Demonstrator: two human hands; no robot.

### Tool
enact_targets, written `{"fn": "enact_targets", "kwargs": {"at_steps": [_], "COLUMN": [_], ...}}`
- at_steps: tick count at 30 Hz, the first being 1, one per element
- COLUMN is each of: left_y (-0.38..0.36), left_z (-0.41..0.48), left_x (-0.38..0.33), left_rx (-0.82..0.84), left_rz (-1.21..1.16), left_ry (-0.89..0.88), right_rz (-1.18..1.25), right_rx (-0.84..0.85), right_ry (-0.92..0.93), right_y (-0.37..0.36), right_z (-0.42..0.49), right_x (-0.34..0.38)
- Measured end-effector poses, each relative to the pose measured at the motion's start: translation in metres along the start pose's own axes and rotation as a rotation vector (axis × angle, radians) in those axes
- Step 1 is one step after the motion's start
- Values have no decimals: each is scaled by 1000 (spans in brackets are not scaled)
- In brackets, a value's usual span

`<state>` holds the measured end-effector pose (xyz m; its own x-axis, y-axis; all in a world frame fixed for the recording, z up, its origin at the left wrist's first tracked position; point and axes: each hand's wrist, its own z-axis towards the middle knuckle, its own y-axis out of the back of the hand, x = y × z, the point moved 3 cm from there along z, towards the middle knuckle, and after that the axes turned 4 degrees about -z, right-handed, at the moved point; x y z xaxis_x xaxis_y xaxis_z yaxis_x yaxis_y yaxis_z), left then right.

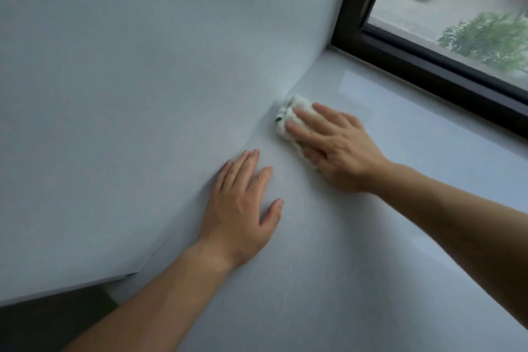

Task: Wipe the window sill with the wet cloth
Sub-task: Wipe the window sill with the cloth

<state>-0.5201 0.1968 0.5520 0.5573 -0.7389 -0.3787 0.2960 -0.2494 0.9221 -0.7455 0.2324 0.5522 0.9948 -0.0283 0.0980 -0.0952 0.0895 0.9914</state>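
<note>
The pale glossy window sill (400, 128) runs from the lower middle toward the dark window frame at the upper right. A bunched white cloth (287, 114) lies on the sill, pushed into the corner where the sill meets the side wall. My right hand (340, 148) presses flat on the cloth, fingers spread over it and covering its near part. My left hand (243, 208) rests palm down on the sill near the wall, fingers apart, holding nothing.
A plain pale wall (143, 80) fills the left side and meets the sill along a slanted edge. The dark window frame (428, 71) borders the sill at the back; parked cars and a tree show through the glass. A dark floor area (43, 323) lies at the lower left.
</note>
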Motion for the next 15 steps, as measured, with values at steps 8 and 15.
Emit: {"fn": "enact_targets", "kwargs": {"at_steps": [8, 15], "left_y": [16, 16], "left_z": [-68, -112], "left_x": [6, 6], "left_rx": [-18, 73], "left_rz": [47, 139], "left_ry": [142, 167], "right_rz": [30, 12], "right_rx": [-13, -12], "right_ry": [-243, -183], "right_y": [-4, 5], "right_z": [22, 15], "right_x": [34, 25]}}
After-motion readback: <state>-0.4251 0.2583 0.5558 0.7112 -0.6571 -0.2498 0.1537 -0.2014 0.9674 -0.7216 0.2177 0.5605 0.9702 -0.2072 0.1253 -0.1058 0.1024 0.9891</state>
